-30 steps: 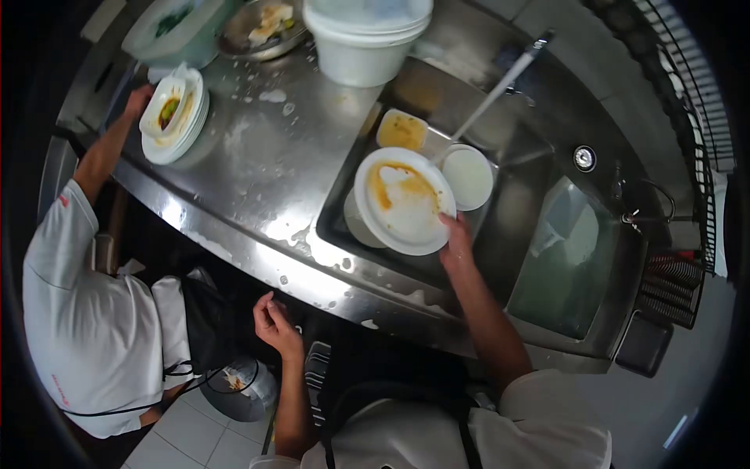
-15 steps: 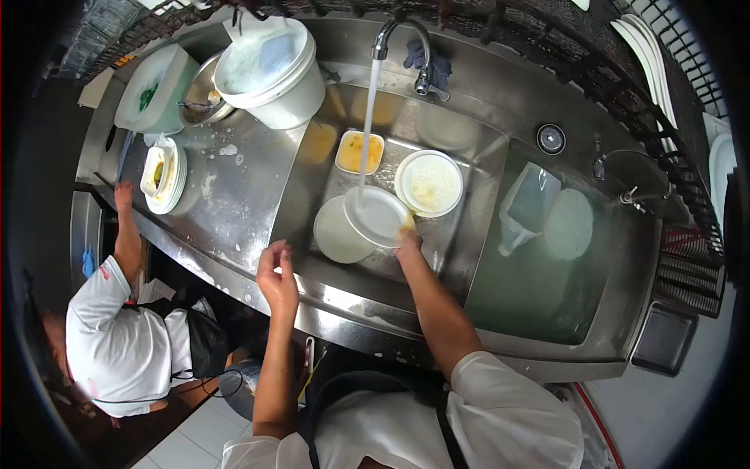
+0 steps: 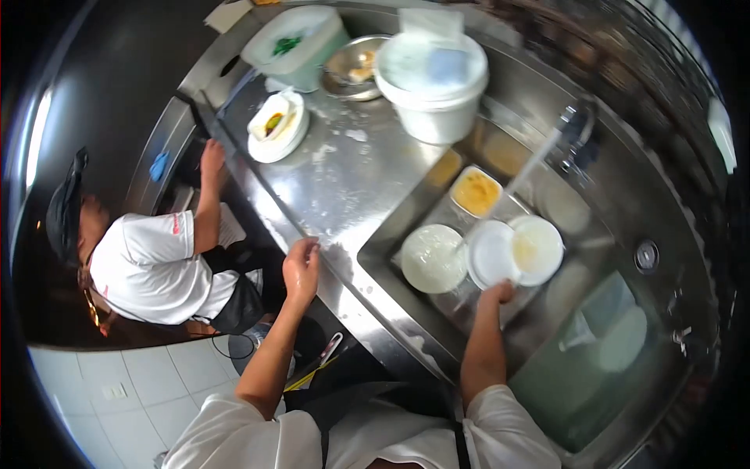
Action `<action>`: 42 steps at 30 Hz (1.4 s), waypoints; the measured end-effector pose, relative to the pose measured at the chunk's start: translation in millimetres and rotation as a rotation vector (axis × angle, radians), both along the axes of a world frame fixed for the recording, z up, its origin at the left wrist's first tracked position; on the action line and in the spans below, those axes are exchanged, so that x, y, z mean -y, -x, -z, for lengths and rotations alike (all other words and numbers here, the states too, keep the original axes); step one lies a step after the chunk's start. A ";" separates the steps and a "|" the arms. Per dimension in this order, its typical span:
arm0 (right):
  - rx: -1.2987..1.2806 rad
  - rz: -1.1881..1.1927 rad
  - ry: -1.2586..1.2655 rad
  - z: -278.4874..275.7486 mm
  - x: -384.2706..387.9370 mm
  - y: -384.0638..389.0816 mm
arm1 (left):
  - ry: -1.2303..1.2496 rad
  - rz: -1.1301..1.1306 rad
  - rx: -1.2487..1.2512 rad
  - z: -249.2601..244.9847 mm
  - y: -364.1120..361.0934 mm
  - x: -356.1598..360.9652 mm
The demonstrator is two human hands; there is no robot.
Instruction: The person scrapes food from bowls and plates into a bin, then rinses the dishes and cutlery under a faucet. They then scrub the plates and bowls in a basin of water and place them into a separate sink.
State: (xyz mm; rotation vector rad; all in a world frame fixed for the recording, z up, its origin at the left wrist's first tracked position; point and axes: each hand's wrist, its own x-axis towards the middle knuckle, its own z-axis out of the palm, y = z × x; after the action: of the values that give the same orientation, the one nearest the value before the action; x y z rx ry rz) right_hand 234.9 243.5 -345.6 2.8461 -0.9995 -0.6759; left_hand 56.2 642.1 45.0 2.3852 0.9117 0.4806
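Observation:
My right hand grips the near rim of a white plate in the sink basin. A round white container of cloudy water stands left of the plate, and a white bowl with yellowish residue is at its right, partly overlapped. Behind them sits a square tub of orange-yellow food. Water runs from the faucet between these dishes. Over the counter's front edge, my left hand is raised with fingers curled together; whether it holds anything is hidden.
A white bucket, a metal bowl, a translucent tub and stacked plates stand on the counter. A water-filled basin is at right. A co-worker stands at left.
The view has turned left, showing more of the co-worker. The plate in my right hand has moved off the round container, toward the bowl with residue.

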 end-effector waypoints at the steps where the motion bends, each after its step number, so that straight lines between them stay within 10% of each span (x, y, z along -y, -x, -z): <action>1: -0.042 -0.032 0.069 1.8 6.0 -8.5 | -0.019 0.003 -0.015 -2.4 -9.3 -11.3; 9: 0.173 0.291 0.189 40.3 70.4 -60.3 | 0.100 -0.057 0.141 38.3 -12.5 -103.5; 22: 1.000 0.362 -0.934 -166.7 43.9 -39.4 | -0.022 -0.384 0.226 22.8 -149.3 -295.9; 24: 0.817 0.294 -1.086 -220.4 -7.1 -27.3 | 0.073 -0.388 0.051 20.0 -176.8 -335.6; 30: 0.558 -0.224 -1.445 -345.1 -251.2 -9.8 | 0.466 -0.317 0.233 87.9 -198.7 -412.7; 33: 0.608 -0.517 -1.665 -402.8 -393.7 -35.5 | 0.592 -0.306 0.309 19.1 -178.9 -367.4; 36: 1.013 -1.258 -1.450 -471.3 -518.2 -81.9 | 0.633 -0.280 0.352 -18.6 -158.5 -331.8; 42: 0.597 -1.534 -0.986 -403.9 -642.9 -181.5 | 0.725 -0.398 0.379 -27.2 -93.0 -313.8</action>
State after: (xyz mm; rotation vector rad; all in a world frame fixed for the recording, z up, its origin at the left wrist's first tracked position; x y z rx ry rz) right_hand 416.4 886.4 58.3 3.2047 1.9980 -0.0417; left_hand 149.2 956.0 72.2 1.4103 1.1394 0.5964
